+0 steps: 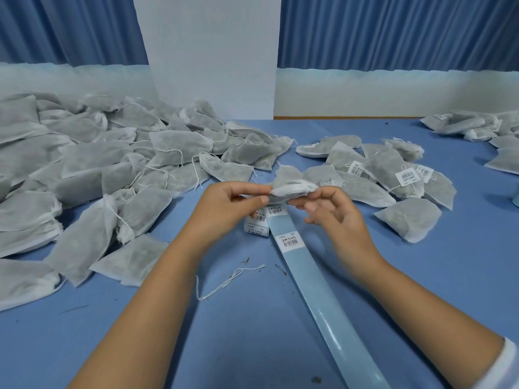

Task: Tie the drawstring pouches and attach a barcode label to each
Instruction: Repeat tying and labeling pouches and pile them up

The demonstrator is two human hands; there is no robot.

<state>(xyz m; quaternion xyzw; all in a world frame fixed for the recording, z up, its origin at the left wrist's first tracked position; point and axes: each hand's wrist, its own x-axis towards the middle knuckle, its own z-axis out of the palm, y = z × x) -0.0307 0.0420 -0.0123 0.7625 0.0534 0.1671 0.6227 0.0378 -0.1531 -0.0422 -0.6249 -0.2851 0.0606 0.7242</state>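
I hold one grey drawstring pouch (290, 181) above the middle of the blue table (252, 332). My left hand (227, 203) pinches its white gathered top edge between thumb and fingers. My right hand (331, 209) pinches the same edge from the right, its other fingers loosely curled. Under my hands lies a long blue label backing strip (311, 273) carrying a barcode label (289, 241); more labels (257, 224) lie beside its far end. A loose white string (227, 282) lies on the table between my forearms.
A big heap of unlabelled pouches (84, 169) covers the left of the table. Labelled pouches (393, 172) lie in a group at the right, with another group (471, 126) at the far right. A white pillar (210, 51) and blue curtains stand behind.
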